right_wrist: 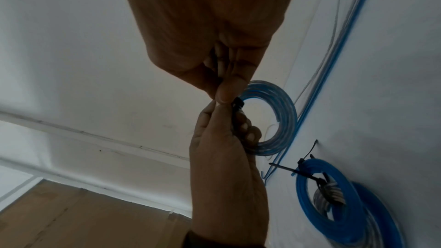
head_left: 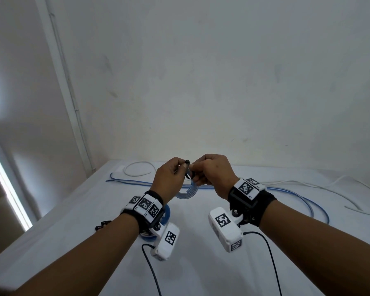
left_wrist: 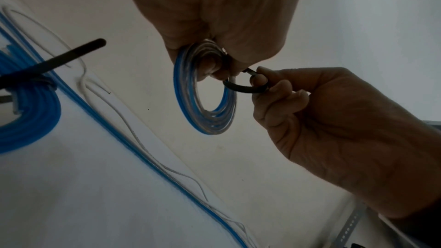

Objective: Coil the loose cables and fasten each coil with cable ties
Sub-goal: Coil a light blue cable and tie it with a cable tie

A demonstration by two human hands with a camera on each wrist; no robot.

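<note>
Step in hand: fastening a small coil of pale blue cable (left_wrist: 205, 90) with a black cable tie (left_wrist: 241, 87); the tie is looped around one side of the coil but looks slack, not yet cinched.
Where the coil is: held in the air above the middle of the table (head_left: 73, 242), between both hands, hanging below the fingers.
Left hand (head_left: 169, 180): fingers curled, pinching the top of the coil together with the tie's head end.
Right hand (head_left: 212, 176): fingers curled, thumb and forefinger pinching the tie's loop just beside the left fingertips.
Next move, as a judgement: the tail probably needs pulling through the head until the loop bites the strands, while the left hand keeps the turns stacked so none slips out.
Done so far: a deep blue coil (right_wrist: 329, 193) lies near the front left of the table, already bound with black ties; it seems stacked on another, though that is unclear.
Left to do: a long loose blue cable (head_left: 303, 195) and thin white cables (head_left: 137, 169) trail along the far edge and toward the right.
Surface: a white table.
Room: plain white walls (head_left: 222, 71) meeting in a corner at the far left; brown flooring beyond the left edge.
</note>
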